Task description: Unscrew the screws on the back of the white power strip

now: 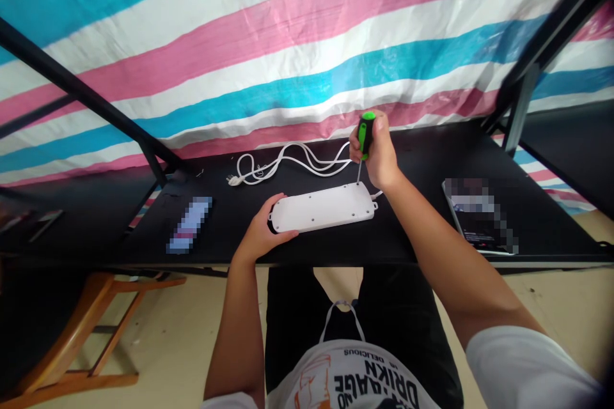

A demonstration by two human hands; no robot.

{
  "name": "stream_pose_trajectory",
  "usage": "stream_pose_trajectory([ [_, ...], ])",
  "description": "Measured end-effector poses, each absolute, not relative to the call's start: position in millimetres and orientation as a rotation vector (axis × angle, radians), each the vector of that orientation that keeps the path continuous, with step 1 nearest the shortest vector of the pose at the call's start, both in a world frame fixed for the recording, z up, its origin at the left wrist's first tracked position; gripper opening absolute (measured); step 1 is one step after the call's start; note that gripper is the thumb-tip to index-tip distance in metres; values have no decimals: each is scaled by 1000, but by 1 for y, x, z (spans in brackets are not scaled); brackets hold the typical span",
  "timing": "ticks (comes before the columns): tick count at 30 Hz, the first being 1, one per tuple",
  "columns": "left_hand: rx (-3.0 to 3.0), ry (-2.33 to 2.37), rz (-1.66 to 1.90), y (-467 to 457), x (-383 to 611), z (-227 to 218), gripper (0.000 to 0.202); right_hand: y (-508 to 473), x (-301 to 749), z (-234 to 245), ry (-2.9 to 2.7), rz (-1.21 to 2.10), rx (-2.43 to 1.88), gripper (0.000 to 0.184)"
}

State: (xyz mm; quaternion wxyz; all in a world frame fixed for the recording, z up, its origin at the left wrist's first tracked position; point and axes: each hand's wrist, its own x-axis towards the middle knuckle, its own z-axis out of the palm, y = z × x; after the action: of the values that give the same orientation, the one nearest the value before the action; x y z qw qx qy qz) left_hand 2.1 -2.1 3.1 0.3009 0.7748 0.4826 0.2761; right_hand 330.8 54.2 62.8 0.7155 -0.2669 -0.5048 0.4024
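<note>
A white power strip [329,206] lies face down on the black table, with several screw holes showing on its back. Around its left end wraps my left hand [265,230], thumb along the near edge and fingers at the far edge. My right hand [382,150] grips a green and black screwdriver [366,134] by its handle. The screwdriver stands nearly upright, and its tip meets the strip at a screw hole near the far right corner. From the strip's right end a white cord [307,169] runs behind it, loosely looped, to a plug [235,180].
A phone [190,223] with a blurred screen lies on the table [417,230] to the left. On the right is a tablet [480,217], also blurred. Black metal frame bars rise at both sides before a striped plastic sheet [288,64]. A wooden chair [91,332] stands lower left.
</note>
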Motion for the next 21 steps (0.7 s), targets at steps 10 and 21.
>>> stream_pose_trajectory([
  [10,2044,1296,735,-2,2,3,98,47,325,72,-1174,729,-745,58],
  [21,2031,1298,711,-4,4,6,98,47,327,71,-1143,853,-703,70],
])
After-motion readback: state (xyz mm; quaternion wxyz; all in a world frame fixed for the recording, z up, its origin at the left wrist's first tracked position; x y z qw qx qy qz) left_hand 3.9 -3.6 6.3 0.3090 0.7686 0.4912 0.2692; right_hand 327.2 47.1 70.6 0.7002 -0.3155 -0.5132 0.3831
